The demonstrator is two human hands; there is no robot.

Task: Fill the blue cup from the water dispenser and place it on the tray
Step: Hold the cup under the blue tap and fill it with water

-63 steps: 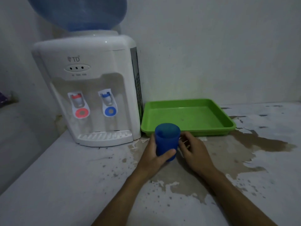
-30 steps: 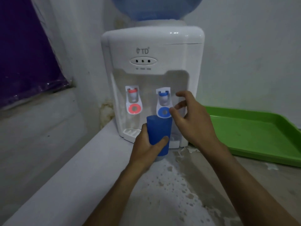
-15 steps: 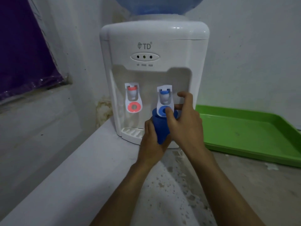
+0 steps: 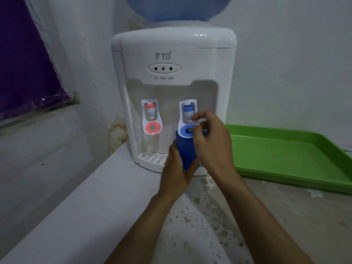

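Glossy plastic dispenser (image 4: 190,60), matt plastic cup (image 4: 185,151) & tray (image 4: 285,155)

Green tray (image 4: 285,159) lies open (dispenser (image 4: 171,82) walls its left side).

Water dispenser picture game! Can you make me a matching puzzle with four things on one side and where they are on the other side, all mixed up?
Things:
1. blue cup
2. green tray
3. red tap
4. water bottle

Places:
A. on top of the dispenser
B. left of the blue tap
C. held in the left hand under the blue tap
D. on the counter, right of the dispenser

Pairs: 1-C, 2-D, 3-B, 4-A
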